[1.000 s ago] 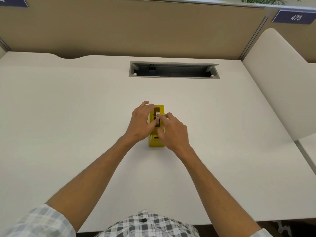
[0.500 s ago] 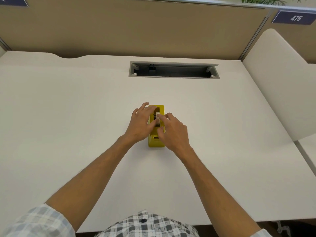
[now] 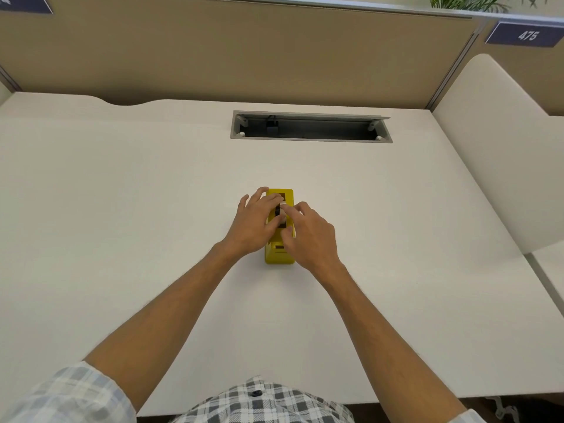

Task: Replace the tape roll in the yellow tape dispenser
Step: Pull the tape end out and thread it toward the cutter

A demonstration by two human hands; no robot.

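The yellow tape dispenser [image 3: 279, 256] stands lengthwise on the white desk [image 3: 122, 209] in the middle of the head view. My left hand [image 3: 254, 222] lies over its left side, fingers reaching across the far end and thumb curled in at the top slot, holding the body. My right hand [image 3: 308, 236] comes from the right and pinches the tape roll [image 3: 283, 205] in the slot between index finger and thumb. Only a small white and dark bit of the roll shows between my fingers; the rest is hidden.
A grey cable tray opening [image 3: 311, 128] is set into the desk behind the dispenser. A beige partition wall [image 3: 244, 50] closes the far side. A white side panel [image 3: 494, 154] rises at the right. The desk's front edge is close to my body.
Both hands stay on the dispenser. My left fingers have spread a little over its far end, and my right index finger has shifted slightly on the roll.
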